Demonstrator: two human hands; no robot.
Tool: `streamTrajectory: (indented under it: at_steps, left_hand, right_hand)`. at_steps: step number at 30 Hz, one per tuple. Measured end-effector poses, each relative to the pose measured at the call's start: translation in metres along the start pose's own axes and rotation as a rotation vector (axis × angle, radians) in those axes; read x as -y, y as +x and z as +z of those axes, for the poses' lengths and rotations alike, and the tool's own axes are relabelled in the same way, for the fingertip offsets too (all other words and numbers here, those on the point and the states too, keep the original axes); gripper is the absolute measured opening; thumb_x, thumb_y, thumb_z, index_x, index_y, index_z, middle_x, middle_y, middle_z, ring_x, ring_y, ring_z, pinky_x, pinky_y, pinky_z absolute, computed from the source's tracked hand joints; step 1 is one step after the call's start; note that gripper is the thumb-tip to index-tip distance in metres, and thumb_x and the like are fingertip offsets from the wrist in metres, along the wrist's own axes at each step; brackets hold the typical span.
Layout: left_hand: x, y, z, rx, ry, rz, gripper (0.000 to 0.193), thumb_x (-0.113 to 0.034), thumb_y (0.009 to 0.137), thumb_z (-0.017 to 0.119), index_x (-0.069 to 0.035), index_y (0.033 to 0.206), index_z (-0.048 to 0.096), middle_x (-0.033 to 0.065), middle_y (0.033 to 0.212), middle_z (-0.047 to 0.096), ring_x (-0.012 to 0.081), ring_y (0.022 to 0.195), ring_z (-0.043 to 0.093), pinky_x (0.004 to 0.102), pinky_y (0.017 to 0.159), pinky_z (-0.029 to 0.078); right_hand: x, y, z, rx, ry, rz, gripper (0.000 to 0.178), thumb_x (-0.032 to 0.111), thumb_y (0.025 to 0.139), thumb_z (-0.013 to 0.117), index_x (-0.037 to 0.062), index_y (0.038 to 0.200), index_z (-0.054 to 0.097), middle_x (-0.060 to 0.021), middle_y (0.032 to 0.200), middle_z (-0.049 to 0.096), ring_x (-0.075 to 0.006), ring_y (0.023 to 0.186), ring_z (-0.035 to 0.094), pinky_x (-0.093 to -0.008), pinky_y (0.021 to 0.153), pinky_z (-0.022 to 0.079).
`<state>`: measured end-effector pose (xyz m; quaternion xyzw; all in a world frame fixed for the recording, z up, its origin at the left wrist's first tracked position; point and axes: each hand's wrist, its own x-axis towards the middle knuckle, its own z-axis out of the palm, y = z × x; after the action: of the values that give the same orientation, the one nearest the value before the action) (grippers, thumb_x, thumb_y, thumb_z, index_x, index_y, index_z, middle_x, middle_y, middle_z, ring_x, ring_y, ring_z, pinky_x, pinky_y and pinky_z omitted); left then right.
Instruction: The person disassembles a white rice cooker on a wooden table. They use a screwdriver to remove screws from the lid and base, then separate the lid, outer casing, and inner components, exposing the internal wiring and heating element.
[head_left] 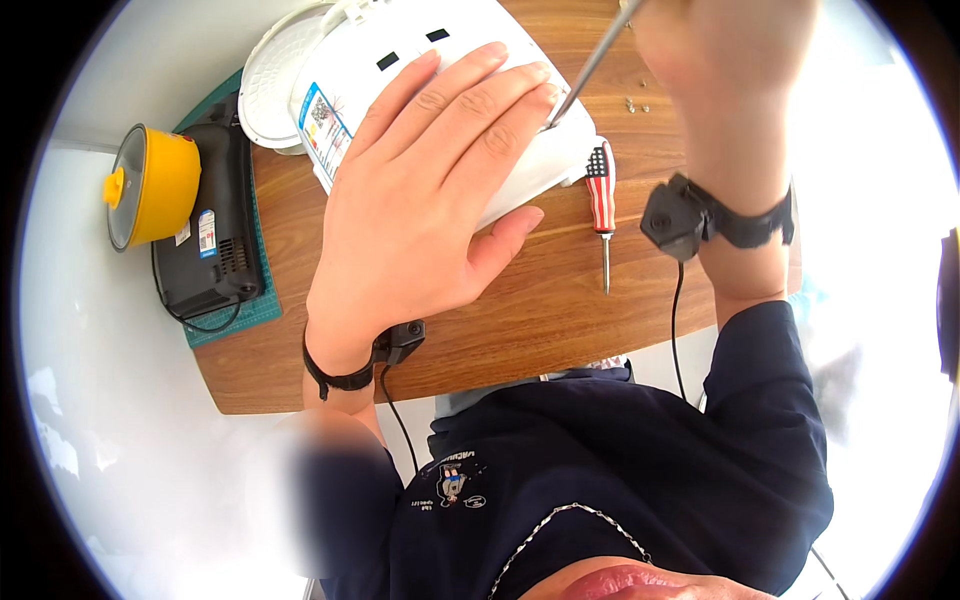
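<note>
A white plastic appliance housing (545,175) lies on the wooden table, with a label and two small dark openings on its upper face. My left hand (430,170) rests flat across it, fingers stretched out and thumb over the near edge. A long metal screwdriver shaft (598,62) slants down from my right hand (725,45), its tip at the housing just beside my left fingertips. The picture's top edge cuts off the right hand's fingers and the screwdriver's handle. Beside the housing's right corner lies a second screwdriver (601,195) with a red, white and dark-blue handle.
Several small screws (632,105) lie on the wooden table (520,315) right of the housing. A white round lid-like part (272,85) touches its left side. Further left, a yellow pot (170,185) stands by a black appliance (205,260) on a green mat (262,300). Cables hang from both wrist cameras.
</note>
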<state>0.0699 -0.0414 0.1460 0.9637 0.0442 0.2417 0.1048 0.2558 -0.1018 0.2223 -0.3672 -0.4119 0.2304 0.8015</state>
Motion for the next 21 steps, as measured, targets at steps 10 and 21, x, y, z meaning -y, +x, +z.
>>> streamTrajectory:
  at_steps: [10, 21]
  left_hand:
    - [0.000, -0.001, -0.002, 0.009, 0.002, 0.002, 0.068, -0.016, 0.068, 0.078, -0.007, 0.134, 0.064, 0.0082, 0.139, 0.065, 0.0313, 0.137, 0.055, 0.0495, 0.116, 0.038]
    - [0.001, -0.001, -0.003, 0.032, 0.062, -0.023, 0.070, -0.012, 0.066, 0.079, -0.007, 0.134, 0.064, 0.0076, 0.139, 0.065, 0.0313, 0.137, 0.055, 0.0489, 0.116, 0.038]
  right_hand:
    - [0.000, -0.089, -0.055, 0.200, 0.261, -0.298, 0.040, 0.041, 0.102, 0.046, 0.0192, 0.069, 0.046, 0.0064, 0.067, 0.041, -0.0072, 0.055, 0.038, -0.0213, 0.049, 0.032]
    - [-0.001, -0.069, -0.060, 0.084, 0.233, -0.167, 0.039, 0.027, 0.100, 0.036, 0.0202, 0.062, 0.034, 0.0064, 0.059, 0.037, -0.0072, 0.050, 0.031, -0.0225, 0.046, 0.029]
